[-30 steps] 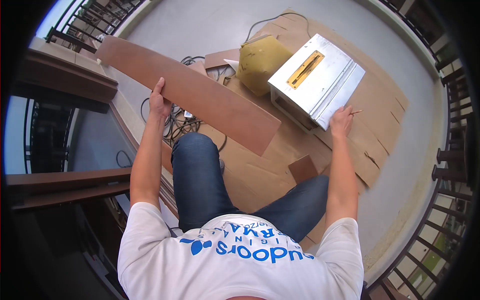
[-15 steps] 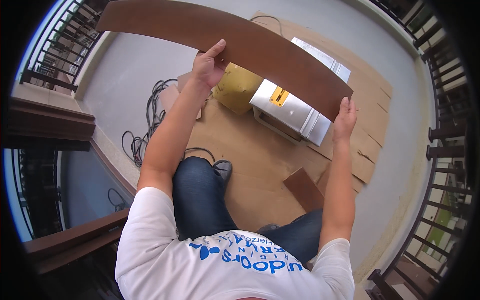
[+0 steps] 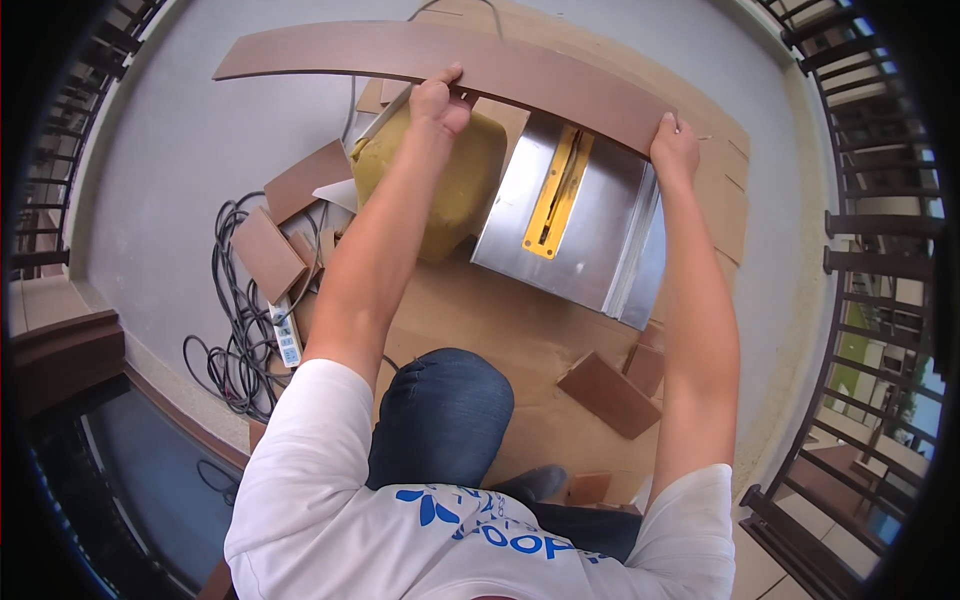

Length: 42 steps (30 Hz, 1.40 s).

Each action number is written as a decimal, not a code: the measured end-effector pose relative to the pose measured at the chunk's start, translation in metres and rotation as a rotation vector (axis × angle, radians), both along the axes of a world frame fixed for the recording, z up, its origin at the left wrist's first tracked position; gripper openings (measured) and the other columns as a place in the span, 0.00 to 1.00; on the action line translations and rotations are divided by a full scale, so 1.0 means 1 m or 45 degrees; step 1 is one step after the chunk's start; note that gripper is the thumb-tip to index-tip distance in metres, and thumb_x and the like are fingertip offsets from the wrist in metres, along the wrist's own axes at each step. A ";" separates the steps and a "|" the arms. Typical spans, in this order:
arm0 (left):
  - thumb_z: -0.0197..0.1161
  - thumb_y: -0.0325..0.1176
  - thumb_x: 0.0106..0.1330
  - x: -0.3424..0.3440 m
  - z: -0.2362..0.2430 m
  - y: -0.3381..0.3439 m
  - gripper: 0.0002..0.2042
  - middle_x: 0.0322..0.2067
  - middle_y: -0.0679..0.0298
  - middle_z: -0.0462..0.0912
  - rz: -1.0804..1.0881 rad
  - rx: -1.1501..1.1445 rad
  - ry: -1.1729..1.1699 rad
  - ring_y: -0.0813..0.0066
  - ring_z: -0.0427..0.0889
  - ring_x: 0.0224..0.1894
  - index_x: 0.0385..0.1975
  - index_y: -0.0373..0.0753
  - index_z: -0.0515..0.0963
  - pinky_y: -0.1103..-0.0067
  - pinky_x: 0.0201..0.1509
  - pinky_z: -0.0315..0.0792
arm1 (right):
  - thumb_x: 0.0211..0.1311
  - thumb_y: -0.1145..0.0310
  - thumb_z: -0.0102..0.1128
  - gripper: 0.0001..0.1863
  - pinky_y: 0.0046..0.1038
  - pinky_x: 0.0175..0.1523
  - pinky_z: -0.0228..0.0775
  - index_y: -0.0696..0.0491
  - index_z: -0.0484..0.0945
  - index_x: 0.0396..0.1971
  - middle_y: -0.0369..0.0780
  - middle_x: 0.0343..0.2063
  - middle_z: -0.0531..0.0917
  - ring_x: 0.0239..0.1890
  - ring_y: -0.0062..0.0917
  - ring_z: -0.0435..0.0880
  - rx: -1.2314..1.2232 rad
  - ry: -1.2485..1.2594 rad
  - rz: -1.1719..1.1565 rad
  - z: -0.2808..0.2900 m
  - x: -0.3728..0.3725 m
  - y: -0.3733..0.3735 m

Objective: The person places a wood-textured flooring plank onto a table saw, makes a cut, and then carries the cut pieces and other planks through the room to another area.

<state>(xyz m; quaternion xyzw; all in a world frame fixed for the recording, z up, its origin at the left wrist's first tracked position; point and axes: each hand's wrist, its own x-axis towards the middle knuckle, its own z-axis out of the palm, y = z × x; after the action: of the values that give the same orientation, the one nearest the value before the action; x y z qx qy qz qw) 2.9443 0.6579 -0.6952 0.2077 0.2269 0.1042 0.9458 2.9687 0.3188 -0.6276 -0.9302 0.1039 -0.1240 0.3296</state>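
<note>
A long brown plank (image 3: 450,58) stretches across the far side in front of me, gripped by both hands. My left hand (image 3: 440,103) is closed on its near edge around the middle, thumb on top. At the plank's right end, my right hand (image 3: 676,148) pinches the corner. Beneath the plank's right half stands a table saw (image 3: 507,215) with a silvery metal top, whose far part the plank hides. A slotted yellow insert plate (image 3: 545,215) is set in that top. Left of the saw is a rounded yellow object (image 3: 470,170), partly behind my left forearm.
Tangled black cables (image 3: 228,300) and a white power strip (image 3: 285,335) lie at left, among brown board offcuts (image 3: 268,255). Another offcut (image 3: 610,393) rests right of my knee on the cardboard sheet (image 3: 440,310). Dark railings (image 3: 880,280) border the right side.
My view has shifted forward over the saw. The plank has moved down closer to the saw top and its upper face is turned more toward me. Both hands keep their hold.
</note>
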 end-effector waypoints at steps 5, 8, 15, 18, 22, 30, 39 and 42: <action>0.57 0.22 0.68 0.019 -0.009 -0.007 0.07 0.43 0.57 0.79 0.082 0.050 0.179 0.59 0.79 0.47 0.43 0.32 0.73 0.63 0.57 0.76 | 0.69 0.55 0.46 0.23 0.43 0.60 0.67 0.55 0.78 0.53 0.52 0.46 0.81 0.53 0.47 0.78 -0.315 -0.064 -0.127 -0.022 0.005 0.020; 0.62 0.22 0.65 0.015 -0.008 -0.033 0.11 0.43 0.56 0.80 0.099 0.180 0.011 0.61 0.81 0.45 0.46 0.31 0.74 0.66 0.53 0.79 | 0.68 0.57 0.45 0.20 0.44 0.58 0.68 0.53 0.79 0.48 0.51 0.45 0.80 0.51 0.46 0.78 -0.399 -0.154 -0.069 -0.039 0.005 0.015; 0.65 0.23 0.64 0.001 0.002 -0.069 0.12 0.43 0.56 0.80 -0.378 0.119 -0.044 0.63 0.81 0.47 0.46 0.32 0.74 0.68 0.58 0.77 | 0.68 0.58 0.44 0.19 0.45 0.55 0.70 0.54 0.78 0.45 0.51 0.43 0.80 0.47 0.49 0.79 -0.386 -0.091 -0.065 -0.039 0.000 0.016; 0.64 0.23 0.65 0.001 0.000 -0.063 0.12 0.44 0.57 0.79 -0.426 0.242 -0.002 0.64 0.80 0.48 0.46 0.32 0.74 0.69 0.59 0.77 | 0.67 0.59 0.44 0.18 0.45 0.52 0.72 0.53 0.79 0.45 0.51 0.42 0.80 0.45 0.49 0.81 -0.405 -0.166 -0.063 -0.042 -0.003 0.011; 0.64 0.23 0.65 -0.005 -0.003 -0.064 0.11 0.44 0.58 0.79 -0.424 0.222 0.026 0.64 0.79 0.48 0.46 0.32 0.74 0.68 0.59 0.77 | 0.67 0.60 0.44 0.18 0.45 0.51 0.73 0.52 0.80 0.45 0.51 0.41 0.81 0.44 0.49 0.81 -0.416 -0.227 -0.087 -0.045 -0.013 0.009; 0.62 0.25 0.67 -0.016 -0.003 -0.067 0.09 0.43 0.59 0.79 -0.373 0.244 0.036 0.64 0.80 0.47 0.45 0.33 0.74 0.67 0.58 0.78 | 0.66 0.59 0.43 0.19 0.44 0.51 0.74 0.52 0.80 0.47 0.49 0.43 0.81 0.45 0.48 0.82 -0.436 -0.067 -0.098 -0.034 -0.023 0.014; 0.62 0.25 0.67 -0.015 -0.009 -0.063 0.10 0.42 0.57 0.79 -0.367 0.230 0.017 0.63 0.80 0.46 0.45 0.32 0.73 0.66 0.54 0.79 | 0.66 0.59 0.43 0.21 0.44 0.53 0.74 0.49 0.80 0.50 0.49 0.45 0.82 0.47 0.48 0.82 -0.437 -0.121 -0.104 -0.038 -0.027 0.013; 0.61 0.26 0.68 -0.017 -0.010 -0.062 0.09 0.43 0.57 0.78 -0.384 0.244 0.037 0.62 0.79 0.48 0.44 0.32 0.73 0.65 0.58 0.79 | 0.66 0.59 0.43 0.20 0.44 0.53 0.74 0.49 0.80 0.49 0.49 0.45 0.82 0.47 0.48 0.82 -0.429 -0.145 -0.098 -0.039 -0.029 0.013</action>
<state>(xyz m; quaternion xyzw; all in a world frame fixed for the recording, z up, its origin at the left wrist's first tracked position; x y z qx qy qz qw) 2.9277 0.5957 -0.7053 0.3300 0.1959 -0.0206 0.9232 2.9397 0.3322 -0.6661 -0.9590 0.0983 -0.2047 0.1697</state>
